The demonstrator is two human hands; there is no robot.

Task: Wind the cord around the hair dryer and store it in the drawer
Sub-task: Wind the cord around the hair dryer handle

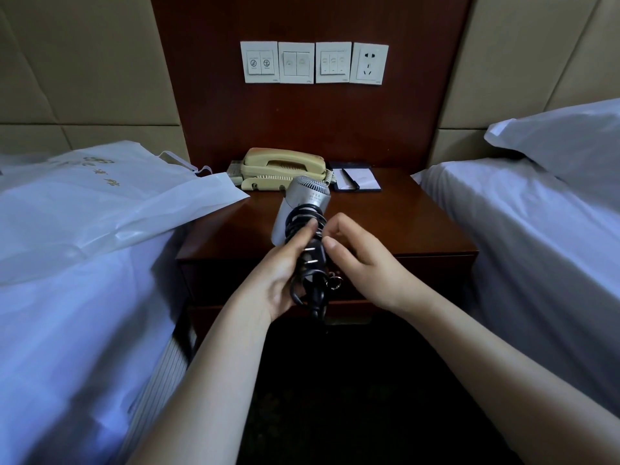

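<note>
1. the black cord (303, 223) already lies in several tight loops around the handle of the silver, barrel-shaped hair dryer (303, 196), so the winding looks nearly done. only a short tail and the black plug (313, 258), prongs showing, are left loose at the handle's lower end.
2. what remains, as i judge it: tuck or secure that plug end, open the drawer, and lay the dryer inside.
3. the dryer is held in the air just in front of the dark reddish wooden nightstand (402, 223), above its front edge, barrel pointing away toward the back of the top.
4. the left hand (281, 273) grips the wound handle from the left, fingers curled around the cord loops with the thumb lying across them, and the handle runs through the palm.
5. the right hand (362, 260) sits just to the right of the handle, fingers loosely curled and thumb tip right beside the plug. whether it pinches the cord or only touches it, i cannot tell.
6. the drawer (419, 276) in the nightstand's front appears closed, with its small metal ring pull (335, 281) directly behind the handle's lower end. neither hand is on the pull.
</note>
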